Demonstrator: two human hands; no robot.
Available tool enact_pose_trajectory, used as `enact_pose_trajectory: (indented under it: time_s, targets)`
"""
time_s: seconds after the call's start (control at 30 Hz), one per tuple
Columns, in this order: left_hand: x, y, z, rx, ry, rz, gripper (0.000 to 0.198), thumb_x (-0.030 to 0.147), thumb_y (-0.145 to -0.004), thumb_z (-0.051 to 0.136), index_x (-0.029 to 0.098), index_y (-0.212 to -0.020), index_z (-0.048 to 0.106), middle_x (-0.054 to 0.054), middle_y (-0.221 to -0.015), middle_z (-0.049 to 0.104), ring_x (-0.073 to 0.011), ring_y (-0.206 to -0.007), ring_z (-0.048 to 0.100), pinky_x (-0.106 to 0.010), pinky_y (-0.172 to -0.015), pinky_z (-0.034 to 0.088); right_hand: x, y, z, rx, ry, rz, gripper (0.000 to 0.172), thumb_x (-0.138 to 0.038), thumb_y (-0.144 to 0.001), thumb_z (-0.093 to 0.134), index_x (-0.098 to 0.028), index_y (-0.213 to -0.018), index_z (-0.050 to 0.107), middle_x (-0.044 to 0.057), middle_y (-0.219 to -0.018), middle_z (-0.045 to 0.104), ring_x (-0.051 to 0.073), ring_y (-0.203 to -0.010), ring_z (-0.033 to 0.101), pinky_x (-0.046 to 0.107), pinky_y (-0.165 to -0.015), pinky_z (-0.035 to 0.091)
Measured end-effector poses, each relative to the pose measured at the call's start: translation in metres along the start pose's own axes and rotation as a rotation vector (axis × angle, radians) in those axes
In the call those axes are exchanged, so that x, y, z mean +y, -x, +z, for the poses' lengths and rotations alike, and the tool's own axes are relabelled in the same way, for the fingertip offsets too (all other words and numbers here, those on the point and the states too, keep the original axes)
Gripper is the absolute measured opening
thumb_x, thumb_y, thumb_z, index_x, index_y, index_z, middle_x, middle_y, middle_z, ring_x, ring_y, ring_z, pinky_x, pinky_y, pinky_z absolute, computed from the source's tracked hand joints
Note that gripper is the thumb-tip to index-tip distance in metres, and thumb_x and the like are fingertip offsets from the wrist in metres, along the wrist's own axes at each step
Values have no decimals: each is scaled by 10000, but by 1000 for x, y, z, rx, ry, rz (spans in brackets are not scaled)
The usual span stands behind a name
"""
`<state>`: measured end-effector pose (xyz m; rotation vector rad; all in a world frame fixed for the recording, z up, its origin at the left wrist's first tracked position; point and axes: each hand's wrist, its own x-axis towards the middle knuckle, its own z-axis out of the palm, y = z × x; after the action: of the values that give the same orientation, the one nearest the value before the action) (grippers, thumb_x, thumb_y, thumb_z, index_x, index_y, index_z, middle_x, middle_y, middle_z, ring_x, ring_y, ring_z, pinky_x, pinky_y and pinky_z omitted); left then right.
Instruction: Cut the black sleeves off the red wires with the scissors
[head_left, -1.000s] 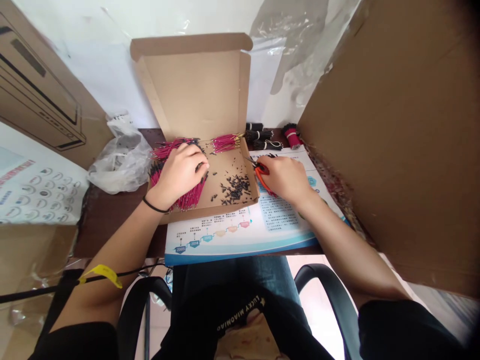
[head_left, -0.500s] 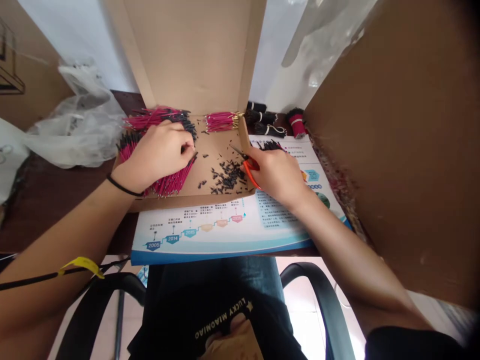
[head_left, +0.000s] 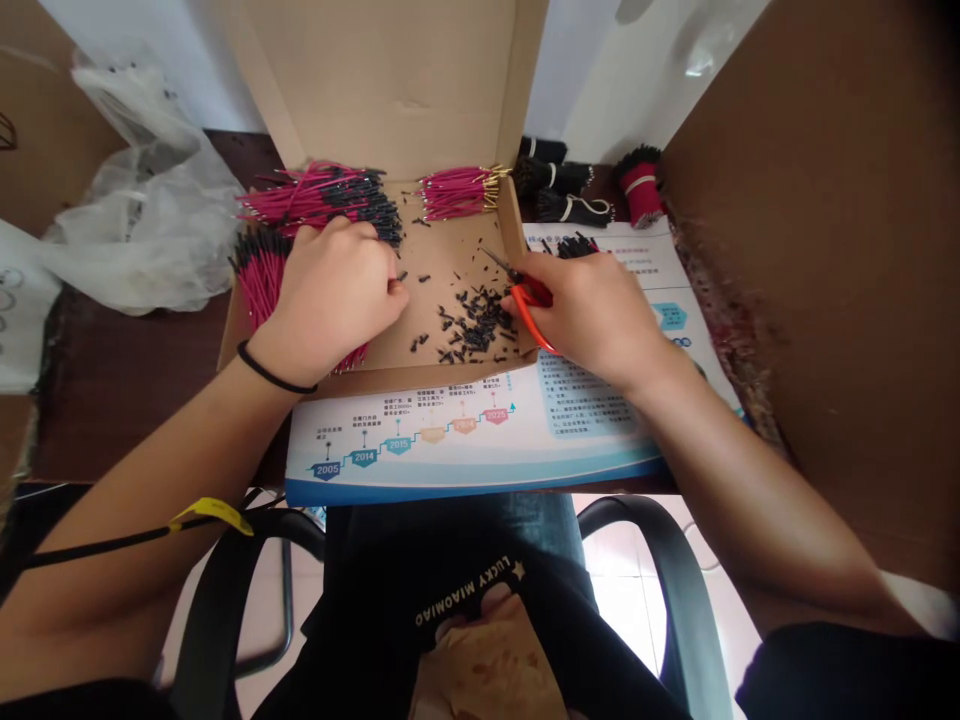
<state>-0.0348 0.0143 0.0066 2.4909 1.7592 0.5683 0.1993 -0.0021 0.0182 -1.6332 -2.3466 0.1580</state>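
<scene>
Red wire bundles [head_left: 315, 195] with black ends are lying in an open cardboard box [head_left: 397, 100] on the desk [head_left: 127, 400]. The left grip [head_left: 330, 300] is curled over the lower bundle [head_left: 259, 280], clamping unconfirmed; the right grip [head_left: 592, 320] is clamped on orange-handled snips [head_left: 534, 305] above loose black pieces [head_left: 474, 325]. Risk: a slip of the snip tips could nick wires. Versus the earlier frame, the left grip is covering more of the lower bundle.
</scene>
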Motion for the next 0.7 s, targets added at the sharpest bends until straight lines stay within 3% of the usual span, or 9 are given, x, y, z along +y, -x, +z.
enact_pose_trajectory:
  time_s: [0.1, 0.3, 0.5, 0.7]
  targets:
    - [1, -1, 0, 33, 21, -32, 145, 140, -686, 610, 158, -579, 514, -68, -683, 542, -303, -945, 533, -495, -952, 360, 1, 0, 0, -3, 14, -8, 194, -309, -837, 530, -218, -908, 686, 57, -671, 620, 215, -704, 586, 307, -593, 356]
    - [2, -8, -8, 113, 391, -157, 209, 31, -654, 637, 179, -536, 550, -13, -645, 498, -189, -829, 528, -320, -881, 381, 1, 0, 0, -7, 74, 3, 214, -311, -839, 522, -226, -944, 688, 60, -697, 648, 202, -667, 585, 298, -563, 323]
    - [12, -9, -9, 227, 733, -174, 218, -16, -688, 633, 182, -599, 609, 17, -668, 565, -120, -658, 497, -271, -697, 438, -3, 2, -2, 7, 120, 14, 260, -270, -836, 505, -232, -1009, 696, 70, -740, 690, 206, -671, 599, 296, -551, 299]
    - [29, -1, -2, 110, 1018, -219, 79, 150, -822, 617, 169, -757, 575, 0, -719, 620, -109, -671, 607, -237, -647, 493, -4, 4, -7, 56, -7, -4, 272, -263, -808, 538, -252, -1021, 707, 45, -755, 695, 180, -653, 580, 285, -560, 303]
